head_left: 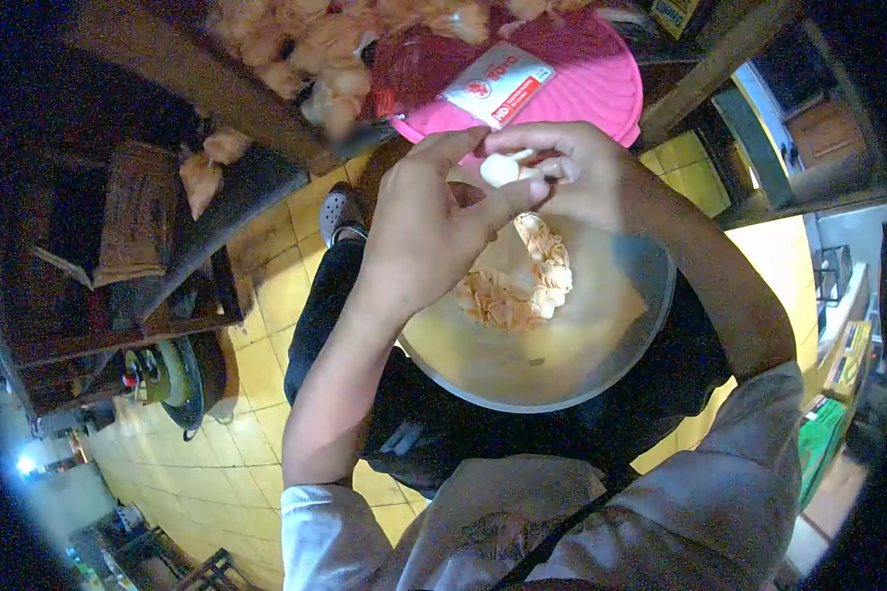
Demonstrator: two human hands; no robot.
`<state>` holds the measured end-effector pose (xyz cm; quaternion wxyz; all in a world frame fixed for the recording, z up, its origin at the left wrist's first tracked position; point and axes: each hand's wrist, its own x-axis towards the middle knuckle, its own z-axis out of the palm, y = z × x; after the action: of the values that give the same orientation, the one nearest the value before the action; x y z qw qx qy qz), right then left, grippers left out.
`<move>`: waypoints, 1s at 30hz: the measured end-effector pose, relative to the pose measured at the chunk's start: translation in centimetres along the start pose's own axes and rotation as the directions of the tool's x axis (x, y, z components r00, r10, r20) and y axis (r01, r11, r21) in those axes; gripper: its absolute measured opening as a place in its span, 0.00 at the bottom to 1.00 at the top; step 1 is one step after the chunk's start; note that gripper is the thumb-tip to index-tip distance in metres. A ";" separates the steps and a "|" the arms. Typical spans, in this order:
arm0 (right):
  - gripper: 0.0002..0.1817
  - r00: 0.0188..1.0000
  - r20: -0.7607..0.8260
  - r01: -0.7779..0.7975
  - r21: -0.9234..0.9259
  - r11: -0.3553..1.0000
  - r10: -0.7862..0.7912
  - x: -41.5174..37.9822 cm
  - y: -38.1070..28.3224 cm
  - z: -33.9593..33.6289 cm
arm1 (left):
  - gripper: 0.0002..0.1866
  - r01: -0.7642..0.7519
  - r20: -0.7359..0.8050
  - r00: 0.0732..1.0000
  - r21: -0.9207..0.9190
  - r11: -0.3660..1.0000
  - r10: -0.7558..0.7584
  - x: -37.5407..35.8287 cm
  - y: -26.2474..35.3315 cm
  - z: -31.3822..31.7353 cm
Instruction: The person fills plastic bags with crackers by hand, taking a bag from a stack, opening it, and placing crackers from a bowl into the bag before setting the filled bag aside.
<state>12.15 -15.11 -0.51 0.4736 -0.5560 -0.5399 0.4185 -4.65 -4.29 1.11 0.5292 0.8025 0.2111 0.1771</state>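
A small, smooth white piece (500,169) sits between my two hands; I cannot tell its kind. My left hand (424,212) is closed on it, with the thumb along its lower side and the index finger over the top. Curled fingers of my right hand (586,172) hold it from the other side, with more white showing among them. Under the hands, a wide metal bowl (601,345) rests on my lap. Thin pale-orange chips (508,300) lie in it in a curved band, partly covered by the left hand.
Beyond the hands, a silver-and-red plastic packet (500,87) lies on a pink ribbed lid (596,74). Bags of chips (335,49) crowd the top. A wooden beam (207,79) runs at the left, above yellow floor tiles (266,295). A clog (340,213) shows beside the bowl.
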 end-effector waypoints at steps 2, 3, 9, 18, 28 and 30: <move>0.26 1.000 -0.009 0.030 0.084 0.996 -0.029 -0.4 0.0 0.2 | 0.22 -0.026 -0.040 0.999 0.072 0.997 0.029 0.3 -0.3 0.2; 0.26 0.999 -0.010 0.033 0.088 0.996 -0.032 -0.5 -0.5 0.3 | 0.21 -0.044 -0.091 0.994 0.139 0.989 0.057 0.3 -0.4 0.2; 0.19 0.995 -0.099 0.022 -0.027 0.999 -0.024 -0.2 -0.3 0.4 | 0.25 -0.074 -0.118 0.988 0.180 0.981 0.096 0.8 -0.8 0.3; 0.14 0.983 -0.162 -0.012 -0.509 0.861 -0.082 -0.4 -1.5 -0.1 | 0.18 0.158 -0.032 0.986 -0.119 0.980 -0.163 0.2 0.9 -0.9; 0.10 0.949 -0.010 0.281 -0.423 0.862 -0.315 -1.5 -4.9 -0.8 | 0.15 0.077 -0.148 0.986 -0.028 0.997 -0.080 -0.1 0.7 -2.4; 0.08 0.841 0.035 0.513 -0.369 0.775 -0.540 -2.2 -5.6 0.6 | 0.15 0.088 -0.188 0.977 -0.062 0.994 -0.098 -0.3 0.8 -3.1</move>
<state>10.29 -17.45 4.75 0.4796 -0.4755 -0.7239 0.1412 -6.37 -2.27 2.98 0.5352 0.7568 0.2934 0.2340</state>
